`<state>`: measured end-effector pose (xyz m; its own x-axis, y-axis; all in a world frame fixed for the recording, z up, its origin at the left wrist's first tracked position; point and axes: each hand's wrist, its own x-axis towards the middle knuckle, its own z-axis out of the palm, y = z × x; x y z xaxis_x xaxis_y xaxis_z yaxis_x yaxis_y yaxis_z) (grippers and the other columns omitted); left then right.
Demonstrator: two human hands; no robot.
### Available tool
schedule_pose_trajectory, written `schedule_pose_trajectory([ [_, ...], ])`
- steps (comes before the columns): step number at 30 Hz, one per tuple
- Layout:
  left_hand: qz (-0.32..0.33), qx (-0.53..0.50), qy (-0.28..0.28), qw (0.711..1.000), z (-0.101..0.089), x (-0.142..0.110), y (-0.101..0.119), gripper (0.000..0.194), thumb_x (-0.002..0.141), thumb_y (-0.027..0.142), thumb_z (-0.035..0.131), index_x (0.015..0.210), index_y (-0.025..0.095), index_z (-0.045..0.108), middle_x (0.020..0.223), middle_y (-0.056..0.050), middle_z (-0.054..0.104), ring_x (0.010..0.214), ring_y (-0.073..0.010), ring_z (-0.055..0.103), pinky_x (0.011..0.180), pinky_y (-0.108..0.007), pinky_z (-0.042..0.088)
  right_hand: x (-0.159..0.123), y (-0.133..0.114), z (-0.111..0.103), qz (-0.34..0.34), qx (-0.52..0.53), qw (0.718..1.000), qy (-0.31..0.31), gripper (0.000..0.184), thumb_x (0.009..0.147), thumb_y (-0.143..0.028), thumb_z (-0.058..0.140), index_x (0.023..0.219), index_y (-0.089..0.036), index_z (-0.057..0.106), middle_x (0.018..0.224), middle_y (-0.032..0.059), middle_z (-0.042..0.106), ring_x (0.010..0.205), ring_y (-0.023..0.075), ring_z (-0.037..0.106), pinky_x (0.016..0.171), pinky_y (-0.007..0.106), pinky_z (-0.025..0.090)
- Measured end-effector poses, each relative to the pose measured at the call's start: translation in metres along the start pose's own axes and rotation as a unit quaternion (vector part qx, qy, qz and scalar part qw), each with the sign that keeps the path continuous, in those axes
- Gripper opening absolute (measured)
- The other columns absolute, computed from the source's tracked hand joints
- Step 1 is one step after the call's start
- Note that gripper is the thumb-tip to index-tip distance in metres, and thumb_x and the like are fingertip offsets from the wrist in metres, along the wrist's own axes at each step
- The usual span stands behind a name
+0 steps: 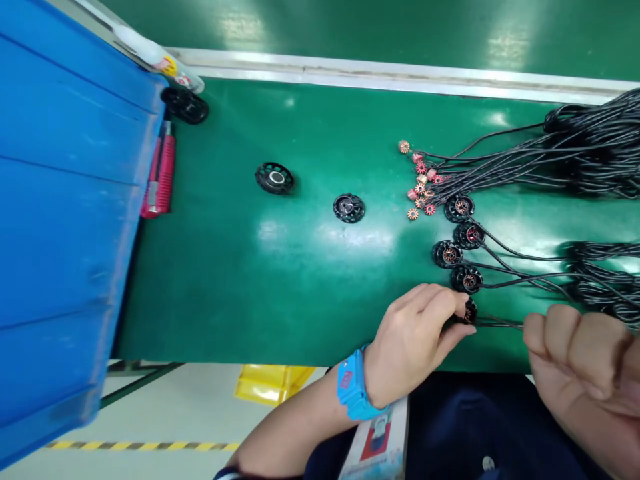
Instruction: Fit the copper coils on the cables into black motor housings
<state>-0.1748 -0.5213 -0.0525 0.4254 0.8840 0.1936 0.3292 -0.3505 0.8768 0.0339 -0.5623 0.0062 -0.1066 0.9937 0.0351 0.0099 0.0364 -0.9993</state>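
My left hand [415, 337], with a blue watch on its wrist, pinches a small black round housing [469, 311] on the green belt [300, 280]; a black cable runs from that part to the right. My right hand [585, 373] is curled closed near the cable at the lower right; what it grips is hidden. Just above lie several black housings with copper coils inside [460, 243], each with a black cable. Further up, several bare copper and red coils [421, 183] sit at the ends of a black cable bundle [575, 157].
Two loose black housings [349, 208] [275, 178] lie mid-belt, a third [186, 105] near a white bottle [160, 60]. A blue crate [65, 213] fills the left side, a red-handled tool [161, 175] beside it. A yellow bin [270, 383] sits on the floor below.
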Motion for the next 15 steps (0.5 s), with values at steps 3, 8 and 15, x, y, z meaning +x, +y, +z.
schedule_pose_trajectory([
  [3,0.000,-0.001,0.004,1.000,0.001,0.000,0.001,0.020,0.096,0.021,0.075,0.101,0.021,0.055,0.102,-0.004,0.078,0.090,-0.0201,0.077,0.077,-0.033,0.063,0.004,-0.005,0.010,0.007,-0.010,1.000,0.011,0.039,0.107,-0.049,0.040,0.075,-0.026,0.042,0.060,-0.0017,0.017,0.056,0.0192,0.027,0.058,0.039,0.035],
  [8,-0.006,0.005,0.005,1.000,0.003,0.000,0.004,0.018,0.099,0.023,0.070,0.105,0.022,0.053,0.100,-0.003,0.077,0.085,-0.0186,0.075,0.073,-0.032,0.062,-0.011,-0.002,0.015,0.031,-0.192,0.980,-0.050,0.044,0.099,-0.061,0.049,0.071,-0.028,0.046,0.063,-0.0013,0.010,0.058,0.0211,0.026,0.062,0.043,0.037],
  [15,-0.011,-0.001,0.008,1.000,0.004,0.001,0.005,0.016,0.099,0.021,0.068,0.104,0.021,0.053,0.098,-0.004,0.077,0.086,-0.0187,0.076,0.073,-0.032,0.062,-0.018,-0.001,0.012,0.027,-0.281,0.951,-0.126,0.038,0.090,-0.061,0.057,0.069,-0.030,0.053,0.062,0.0010,0.015,0.062,0.0235,0.027,0.065,0.044,0.035],
])
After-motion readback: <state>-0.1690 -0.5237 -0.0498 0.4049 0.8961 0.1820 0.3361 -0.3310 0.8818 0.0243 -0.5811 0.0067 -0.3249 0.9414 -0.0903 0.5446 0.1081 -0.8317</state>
